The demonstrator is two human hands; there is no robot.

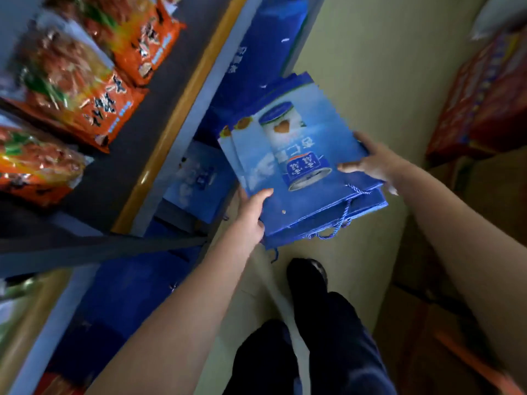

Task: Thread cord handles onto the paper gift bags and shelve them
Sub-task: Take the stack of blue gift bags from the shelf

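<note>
A person is holding a flat stack of blue paper bags (299, 155) out over the pale floor (370, 67), just beside a shelf unit (182, 109). The left hand (251, 215) is gripping the stack's near left corner, thumb lying on the top bag's printed face and the other fingers tucked beneath. The right hand (370, 161) is clamping the stack's right edge, thumb pressing on top, fingers wrapping under; how far those hidden fingers are curling cannot be told. The top bag is showing a tin printed on a blue ground, upside down to the wearer. Blue cord handles (339, 220) are dangling from the stack's near edge, some looping below it. The stack is sitting slightly fanned, corners of lower bags peeking out at its far left.

Under the stack, toward the shelf unit, more blue bags (199, 178) are lying on the unit's low tier, and another blue bag (265, 52) is standing further along the same tier. On the tier above, orange snack packs (85, 89) are lying in a row behind a wooden lip (182, 101). Directly below the stack, a dark shoe (306, 275) and dark trousers (328, 352) are showing on the floor. On the far side of the stack from the shelf unit, a red carton (484, 104) is sitting, blurred.
</note>
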